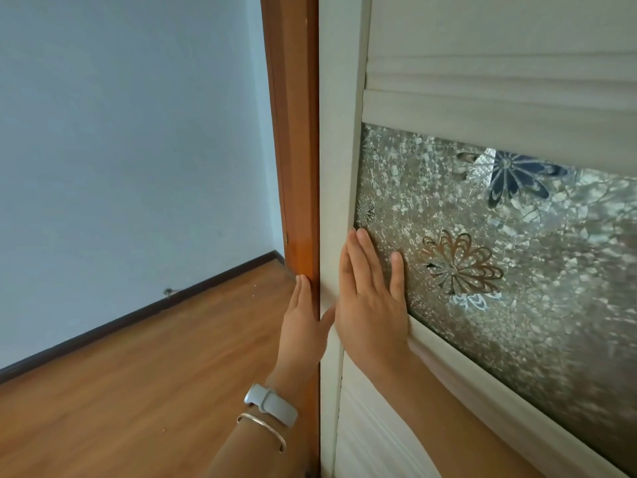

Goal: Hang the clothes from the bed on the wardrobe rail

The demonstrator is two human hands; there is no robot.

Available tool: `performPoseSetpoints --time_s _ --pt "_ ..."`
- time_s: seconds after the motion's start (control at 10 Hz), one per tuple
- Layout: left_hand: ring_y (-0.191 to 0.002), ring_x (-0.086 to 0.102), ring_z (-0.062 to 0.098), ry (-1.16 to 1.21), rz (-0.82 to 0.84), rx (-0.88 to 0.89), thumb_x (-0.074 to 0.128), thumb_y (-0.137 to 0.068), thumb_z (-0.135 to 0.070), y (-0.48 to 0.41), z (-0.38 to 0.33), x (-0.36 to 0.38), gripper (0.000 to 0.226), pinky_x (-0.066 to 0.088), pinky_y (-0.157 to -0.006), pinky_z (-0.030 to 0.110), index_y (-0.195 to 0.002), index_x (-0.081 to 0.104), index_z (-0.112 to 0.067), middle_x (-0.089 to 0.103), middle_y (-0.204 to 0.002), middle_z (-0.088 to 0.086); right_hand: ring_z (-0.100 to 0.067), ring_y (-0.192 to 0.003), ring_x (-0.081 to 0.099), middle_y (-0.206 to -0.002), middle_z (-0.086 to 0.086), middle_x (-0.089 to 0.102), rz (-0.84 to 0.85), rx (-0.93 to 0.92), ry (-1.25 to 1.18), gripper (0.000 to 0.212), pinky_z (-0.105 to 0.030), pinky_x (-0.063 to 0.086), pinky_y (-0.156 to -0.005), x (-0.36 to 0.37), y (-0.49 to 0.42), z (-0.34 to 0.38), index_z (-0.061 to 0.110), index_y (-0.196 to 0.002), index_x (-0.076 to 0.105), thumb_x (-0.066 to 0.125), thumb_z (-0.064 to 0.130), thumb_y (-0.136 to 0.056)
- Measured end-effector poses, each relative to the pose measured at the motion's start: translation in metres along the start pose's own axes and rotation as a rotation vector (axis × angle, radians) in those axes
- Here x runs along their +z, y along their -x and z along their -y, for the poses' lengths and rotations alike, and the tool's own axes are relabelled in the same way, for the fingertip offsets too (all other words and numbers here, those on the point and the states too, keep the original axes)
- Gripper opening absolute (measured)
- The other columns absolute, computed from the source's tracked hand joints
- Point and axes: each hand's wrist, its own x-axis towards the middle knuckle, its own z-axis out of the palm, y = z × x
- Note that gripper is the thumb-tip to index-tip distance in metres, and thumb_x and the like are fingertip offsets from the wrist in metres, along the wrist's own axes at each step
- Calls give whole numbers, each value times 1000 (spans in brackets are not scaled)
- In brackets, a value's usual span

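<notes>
Cream wardrobe door [344, 132], left hand [303, 322] and right hand [374, 312] flat, fingers [366, 251] straight, wooden floor [138, 374]

Soft, even daylight filled the scene, its source out of view; the pale wall [120, 132] and wooden floor [138, 374] carried only faint, gentle shading. The glass panel [537, 305] sparkled with small glints, and its right side smeared into blur. The right hand [372, 305] lying on it was fairly sharp. The wide lens bowed the brown door frame [296, 150] and tilted the whole view.
</notes>
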Motion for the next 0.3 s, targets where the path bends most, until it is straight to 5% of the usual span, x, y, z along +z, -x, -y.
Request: performPoseSetpoints --time_s 0.1,0.3 --pt "-125 50 19 3 66 -24 45 -82 -46 0 -3 -11 62 44 -105 36 -132 44 -10 52 -136 6 -21 -131 47 -136 -10 54 39 -12 -108 49 -34 10 -113 -9 -3 -3 2 -132 39 31 10 -84" --pt "-107 59 4 259 -10 106 55 -90 -22 25 -35 -62 33 48 -95 20 -123 56 -21 60 -126 -6 -16 -104 65 -116 -6 68 -21 -4 -533 41 -22 44 -96 -37 -12 -21 5 -115 65 40 16 -85"
